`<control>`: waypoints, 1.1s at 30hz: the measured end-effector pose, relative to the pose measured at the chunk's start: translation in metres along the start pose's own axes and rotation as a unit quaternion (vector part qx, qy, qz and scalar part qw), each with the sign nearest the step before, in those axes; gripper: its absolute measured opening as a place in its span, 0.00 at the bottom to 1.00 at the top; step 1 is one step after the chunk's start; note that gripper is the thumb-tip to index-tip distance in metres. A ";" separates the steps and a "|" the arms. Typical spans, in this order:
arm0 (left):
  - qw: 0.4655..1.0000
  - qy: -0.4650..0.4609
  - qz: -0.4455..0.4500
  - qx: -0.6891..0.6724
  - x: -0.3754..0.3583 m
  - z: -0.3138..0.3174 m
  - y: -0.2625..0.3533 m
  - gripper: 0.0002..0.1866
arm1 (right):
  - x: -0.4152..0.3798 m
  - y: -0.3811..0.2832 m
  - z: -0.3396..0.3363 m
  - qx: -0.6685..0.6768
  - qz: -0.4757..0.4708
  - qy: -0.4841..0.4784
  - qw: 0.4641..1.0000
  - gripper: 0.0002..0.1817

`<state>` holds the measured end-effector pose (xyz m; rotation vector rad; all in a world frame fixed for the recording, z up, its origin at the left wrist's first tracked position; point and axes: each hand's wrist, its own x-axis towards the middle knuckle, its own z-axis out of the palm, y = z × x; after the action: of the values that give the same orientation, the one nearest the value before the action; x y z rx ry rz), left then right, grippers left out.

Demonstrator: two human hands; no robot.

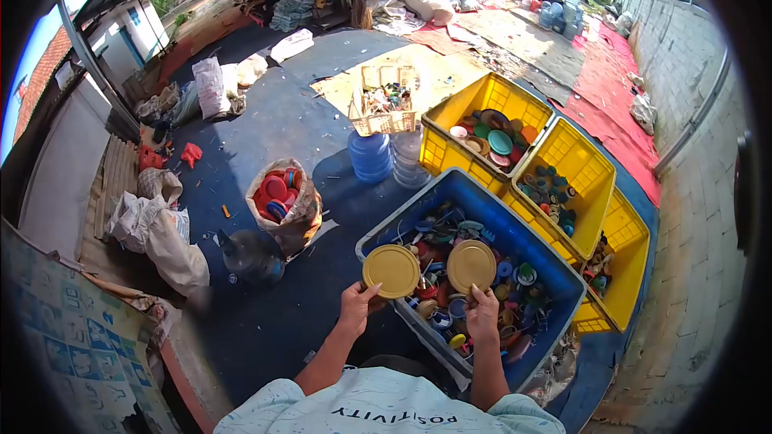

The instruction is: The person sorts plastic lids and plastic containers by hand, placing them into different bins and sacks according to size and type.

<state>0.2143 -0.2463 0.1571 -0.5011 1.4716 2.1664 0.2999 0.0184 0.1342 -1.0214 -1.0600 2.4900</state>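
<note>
My left hand (358, 305) pinches a round yellow lid (392, 270) by its lower right edge, over the left rim of a blue crate. In my right hand (483, 313) is a second lid, tan-yellow (471, 266), gripped at its lower edge. Both lids face up toward me, side by side and apart. Below them the blue crate (515, 229) holds a jumble of plastic caps, lids and small pieces in many colours. My fingertips behind the lids are hidden.
Yellow crates (591, 185) of sorted lids stand right of the blue crate. A sack (310, 221) with red lids sits left, near a lying water jug (256, 257). A cream basket (386, 123) rests on upright blue jugs (370, 157). A block wall (691, 120) bounds the right.
</note>
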 end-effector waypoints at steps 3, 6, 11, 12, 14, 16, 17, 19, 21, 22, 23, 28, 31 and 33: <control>0.999 0.024 -0.003 -0.028 0.007 -0.053 0.023 0.09 | 0.007 0.039 0.068 -0.016 0.006 -0.079 0.997 0.06; 0.998 0.046 -0.010 -0.033 0.025 -0.113 0.049 0.10 | 0.011 0.084 0.145 -0.025 0.027 -0.087 0.996 0.05; 0.997 0.065 0.022 -0.033 0.054 -0.215 0.100 0.09 | 0.009 0.171 0.250 -0.019 0.063 -0.111 0.992 0.05; 0.996 0.075 0.030 -0.027 0.058 -0.232 0.112 0.09 | 0.003 0.181 0.271 -0.019 0.071 -0.125 0.989 0.06; 0.994 0.096 0.043 -0.031 0.068 -0.258 0.135 0.08 | 0.004 0.197 0.301 -0.045 0.097 -0.113 0.988 0.06; 0.993 0.104 0.048 -0.036 0.081 -0.277 0.154 0.08 | 0.011 0.209 0.322 -0.066 0.108 -0.106 0.986 0.05; 0.992 0.111 0.044 -0.046 0.088 -0.283 0.162 0.08 | 0.016 0.211 0.331 -0.070 0.110 -0.109 0.985 0.05; 0.991 0.115 0.033 -0.063 0.104 -0.286 0.176 0.08 | 0.030 0.211 0.345 -0.077 0.107 -0.110 0.985 0.05; 0.991 0.109 0.024 -0.078 0.127 -0.282 0.184 0.09 | 0.048 0.209 0.358 -0.078 0.099 -0.102 0.987 0.05; 0.991 0.106 0.019 -0.085 0.139 -0.278 0.188 0.09 | 0.059 0.209 0.362 -0.078 0.094 -0.098 0.988 0.05; 0.991 0.096 0.011 -0.088 0.152 -0.272 0.192 0.09 | 0.071 0.208 0.367 -0.074 0.090 -0.088 0.989 0.05; 0.994 0.055 -0.031 -0.089 0.227 -0.248 0.204 0.10 | 0.146 0.208 0.381 -0.046 0.088 -0.049 0.994 0.06; 0.995 0.047 -0.046 -0.077 0.278 -0.220 0.221 0.09 | 0.196 0.197 0.394 -0.025 0.081 -0.032 0.996 0.06; 0.996 0.026 -0.057 -0.060 0.316 -0.204 0.232 0.11 | 0.229 0.184 0.399 -0.016 0.058 -0.010 0.998 0.06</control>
<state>-0.1696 -0.4537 0.0896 -0.6728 1.3116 2.1738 -0.1333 -0.2178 0.0829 -1.0988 -1.0776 2.5886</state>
